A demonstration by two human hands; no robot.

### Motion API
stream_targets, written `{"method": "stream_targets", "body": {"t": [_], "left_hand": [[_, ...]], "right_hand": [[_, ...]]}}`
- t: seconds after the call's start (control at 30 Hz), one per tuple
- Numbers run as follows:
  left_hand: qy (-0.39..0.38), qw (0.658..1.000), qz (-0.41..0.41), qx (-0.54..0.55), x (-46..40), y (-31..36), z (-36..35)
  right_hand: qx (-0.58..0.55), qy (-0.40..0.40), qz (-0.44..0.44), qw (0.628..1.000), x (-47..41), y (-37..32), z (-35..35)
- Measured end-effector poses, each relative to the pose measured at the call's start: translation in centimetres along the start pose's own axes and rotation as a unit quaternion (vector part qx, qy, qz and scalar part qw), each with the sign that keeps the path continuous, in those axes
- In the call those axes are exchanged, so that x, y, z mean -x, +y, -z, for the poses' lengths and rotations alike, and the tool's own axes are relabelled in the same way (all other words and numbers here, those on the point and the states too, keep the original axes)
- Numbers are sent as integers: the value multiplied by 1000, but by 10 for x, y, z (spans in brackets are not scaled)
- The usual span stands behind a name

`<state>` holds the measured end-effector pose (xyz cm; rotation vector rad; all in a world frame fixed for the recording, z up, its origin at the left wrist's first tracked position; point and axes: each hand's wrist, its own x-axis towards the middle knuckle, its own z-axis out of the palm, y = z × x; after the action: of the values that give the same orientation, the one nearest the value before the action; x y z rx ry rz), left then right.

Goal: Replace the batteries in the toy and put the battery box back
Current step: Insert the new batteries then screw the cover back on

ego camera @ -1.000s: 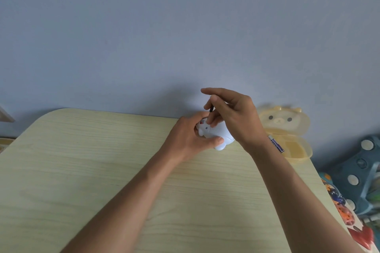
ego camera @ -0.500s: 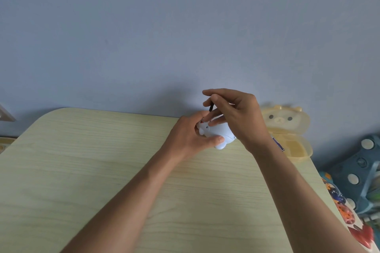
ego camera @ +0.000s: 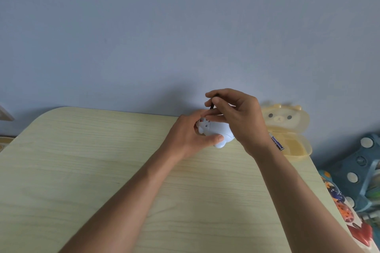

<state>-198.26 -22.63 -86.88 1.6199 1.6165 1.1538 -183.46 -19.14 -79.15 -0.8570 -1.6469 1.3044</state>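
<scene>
A small pale blue toy (ego camera: 218, 132) lies at the far edge of the light wooden table (ego camera: 102, 170). My left hand (ego camera: 189, 135) grips it from the left, thumb under its front. My right hand (ego camera: 234, 117) is above the toy and pinches a thin dark tool (ego camera: 211, 106), a screwdriver by its look, whose tip points down at the toy's top. A yellow bear-shaped box (ego camera: 287, 129) stands open behind my right wrist, and a battery with a purple label (ego camera: 277, 143) lies at its edge. The tool's tip is hidden by my fingers.
The grey-blue wall rises right behind the table's far edge. To the right, off the table, stand a blue toy with white discs (ego camera: 362, 172) and colourful toys (ego camera: 345, 211) below it.
My right hand has shifted slightly on the tool above the toy, its fingers a little more spread. My left hand and the toy stay where they were.
</scene>
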Motion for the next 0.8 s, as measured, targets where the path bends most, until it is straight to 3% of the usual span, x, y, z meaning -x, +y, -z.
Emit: {"method": "stream_targets", "body": {"t": [0.13,0.3,0.53,0.7,0.8], "left_hand": [[-4,1000,4,-6,-1,-1,-1],[-5,1000,4,-5,-1,0,0],[-3,1000,0,-13,-1,0,0],[-3,1000,4,-3,-1,1,-1],[-3,1000,6,-3,-2,-2,-1]], "right_hand": [[4,17,2,1000,-4,1,-3],[-1,-25,2,1000,0,1,-3],[-1,16,4,1000,-3,1,-5],[-1,-26,-1,1000,1,3,-4],[11,0,1,1000,1,3,-3]]}}
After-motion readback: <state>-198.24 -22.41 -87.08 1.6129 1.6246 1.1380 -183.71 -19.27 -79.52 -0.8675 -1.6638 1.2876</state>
